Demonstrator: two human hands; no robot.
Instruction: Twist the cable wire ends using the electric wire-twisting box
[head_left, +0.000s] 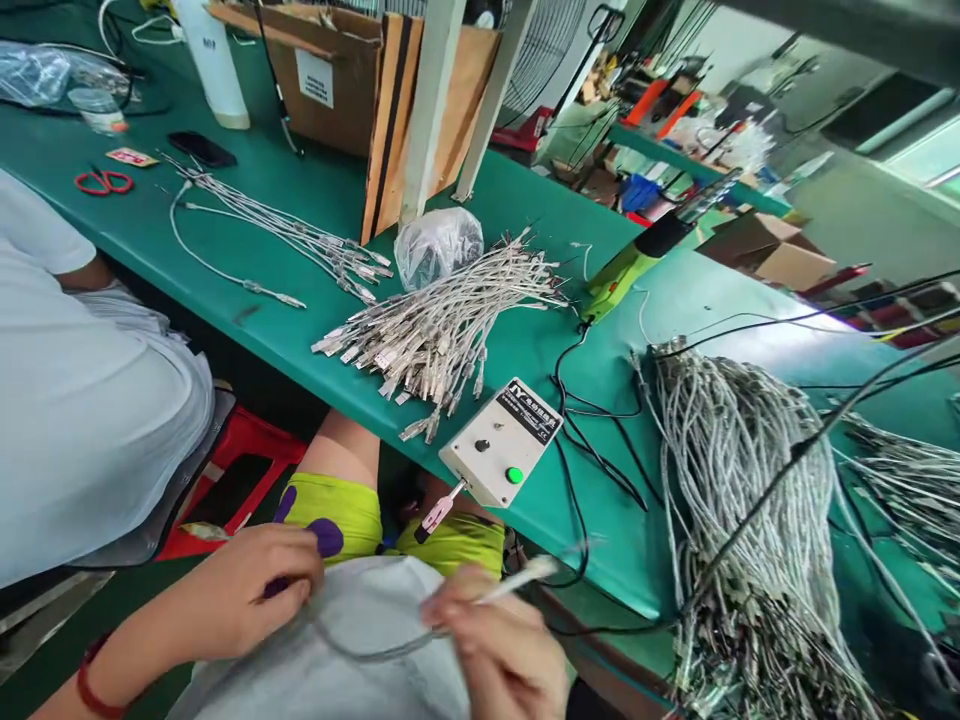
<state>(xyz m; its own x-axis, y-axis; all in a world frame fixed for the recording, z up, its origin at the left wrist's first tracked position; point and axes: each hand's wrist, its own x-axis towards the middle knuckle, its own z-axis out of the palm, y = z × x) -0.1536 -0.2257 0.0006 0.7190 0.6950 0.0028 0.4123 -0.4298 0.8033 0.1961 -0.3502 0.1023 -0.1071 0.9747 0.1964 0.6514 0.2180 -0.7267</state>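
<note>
My right hand (506, 625), slightly blurred, pinches a thin grey-white cable (390, 652) over my lap. A pale end of that cable with fine wires sticks out to the right of the fingers. The rest sags in a curve towards my left hand (266, 580), whose curled fingers close on it near the other end, mostly hidden. Just beyond my hands, at the table edge, is a small grey box machine (504, 440) with a green button, a black knob and a pink-tipped clamp (439, 515) pointing at me. Behind it lies a pile of USB cables (442, 325).
A large bundle of cables (750, 480) covers the right side of the green table (300, 190). A green heat gun (626, 270) stands behind black cords. Farther left are a smaller cable bunch (292, 235), a phone (201, 149) and red scissors (103, 181). Another person (82, 390) sits at left.
</note>
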